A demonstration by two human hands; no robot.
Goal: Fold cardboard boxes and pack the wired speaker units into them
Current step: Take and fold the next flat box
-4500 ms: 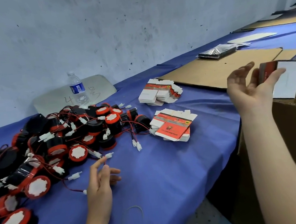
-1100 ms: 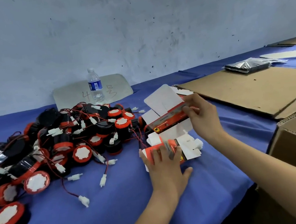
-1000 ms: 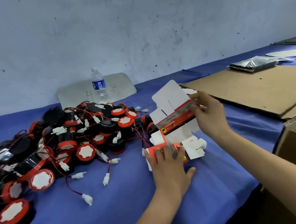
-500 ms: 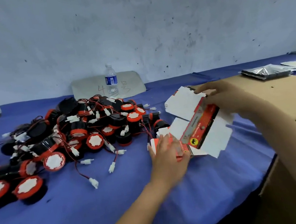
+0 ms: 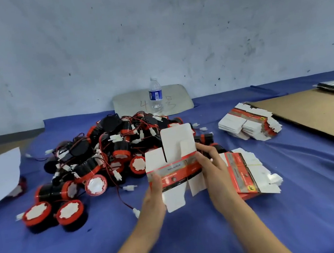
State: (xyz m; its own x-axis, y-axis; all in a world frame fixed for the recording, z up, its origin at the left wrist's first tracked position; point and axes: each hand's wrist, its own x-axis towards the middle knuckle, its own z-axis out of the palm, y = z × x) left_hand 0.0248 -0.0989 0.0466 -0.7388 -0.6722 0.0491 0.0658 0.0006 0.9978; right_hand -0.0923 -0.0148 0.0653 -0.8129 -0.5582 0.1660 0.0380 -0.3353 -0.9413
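Gripping a partly opened red-and-white cardboard box (image 5: 173,161) at its two ends, the left hand (image 5: 154,193) pinches the left edge with the thumb on the printed band, while the right hand (image 5: 215,175) curls round the right edge; the hands stand apart with the box between them. The box is held just above the blue cloth-covered table (image 5: 198,239), white upper flaps upright, lower flaps hanging toward the cloth. Just beyond its far edge lies the heap of black-and-red wired speaker units (image 5: 106,155), two of them near the left forearm. A banded stack of flat red-and-white box blanks (image 5: 251,176) lies just beside the right wrist; a second fanned stack of blanks (image 5: 248,124) lies near the slanting edge of a brown cardboard sheet (image 5: 313,113). Bare cloth runs from the forearms to the table's near edge. A clear plastic water bottle (image 5: 155,96) stands by the wall.
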